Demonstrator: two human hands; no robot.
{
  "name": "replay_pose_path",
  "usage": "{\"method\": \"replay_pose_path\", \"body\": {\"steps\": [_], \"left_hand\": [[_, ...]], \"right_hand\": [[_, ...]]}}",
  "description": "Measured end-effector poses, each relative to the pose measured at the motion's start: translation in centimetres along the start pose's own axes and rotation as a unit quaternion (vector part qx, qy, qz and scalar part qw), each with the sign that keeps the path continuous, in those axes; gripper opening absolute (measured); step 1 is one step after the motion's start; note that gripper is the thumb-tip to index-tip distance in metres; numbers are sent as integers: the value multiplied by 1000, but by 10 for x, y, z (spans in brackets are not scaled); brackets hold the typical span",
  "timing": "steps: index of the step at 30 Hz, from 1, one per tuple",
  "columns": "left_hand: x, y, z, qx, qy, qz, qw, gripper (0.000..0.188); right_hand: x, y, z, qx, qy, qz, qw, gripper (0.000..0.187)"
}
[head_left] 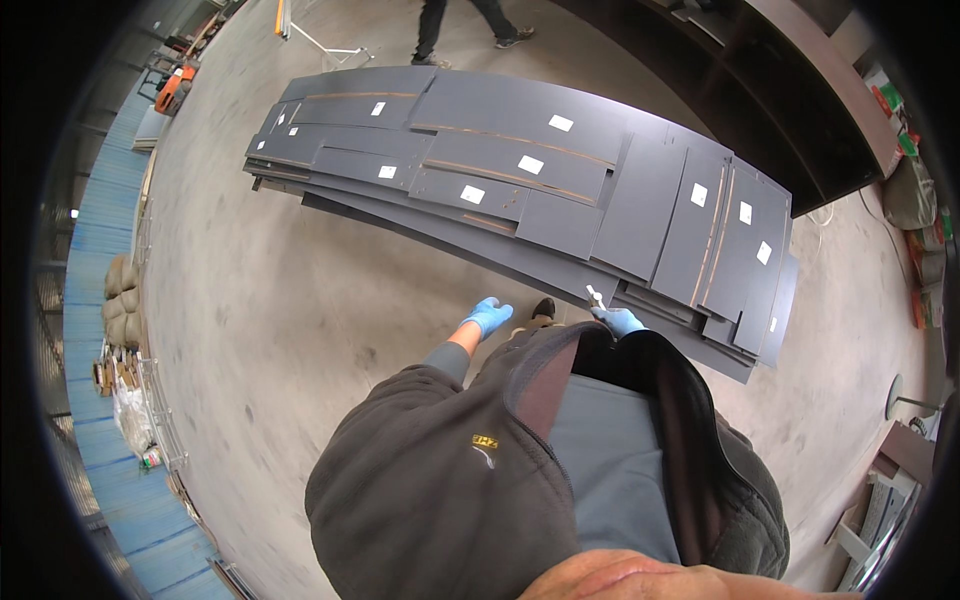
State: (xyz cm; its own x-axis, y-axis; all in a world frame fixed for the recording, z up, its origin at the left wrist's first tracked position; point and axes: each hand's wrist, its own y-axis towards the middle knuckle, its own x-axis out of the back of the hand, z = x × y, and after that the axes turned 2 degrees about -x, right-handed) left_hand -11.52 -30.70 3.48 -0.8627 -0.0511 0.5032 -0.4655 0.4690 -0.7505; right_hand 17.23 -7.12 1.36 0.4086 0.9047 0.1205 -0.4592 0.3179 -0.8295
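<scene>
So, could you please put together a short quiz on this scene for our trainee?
1. What does the right blue-gloved hand hold: A, a small white object; B, a red bucket; C, a long broom?
2. True or false: the left blue-gloved hand is apart from the flat dark grey panels.
3. Fill in the colour: the rectangular labels on those panels are ____.

Key: 1. A. 2. True. 3. White.

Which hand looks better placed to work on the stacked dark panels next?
The right, most likely: the right hand is by the near edge of the dark panels, holding a small white object. The left hand looks empty, farther from them over the floor.
</scene>
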Motion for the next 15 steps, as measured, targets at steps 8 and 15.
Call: {"method": "replay_pose_path", "body": {"steps": [8,15], "left_hand": [[9,-1,-7,-12,-5,-14,1000,79],[10,1,23,-36,-19,9,999,79]], "right_hand": [[-10,27,-14,-10,-18,-3,1000,55],[-32,20,-6,163,-326,51,930,38]]}}
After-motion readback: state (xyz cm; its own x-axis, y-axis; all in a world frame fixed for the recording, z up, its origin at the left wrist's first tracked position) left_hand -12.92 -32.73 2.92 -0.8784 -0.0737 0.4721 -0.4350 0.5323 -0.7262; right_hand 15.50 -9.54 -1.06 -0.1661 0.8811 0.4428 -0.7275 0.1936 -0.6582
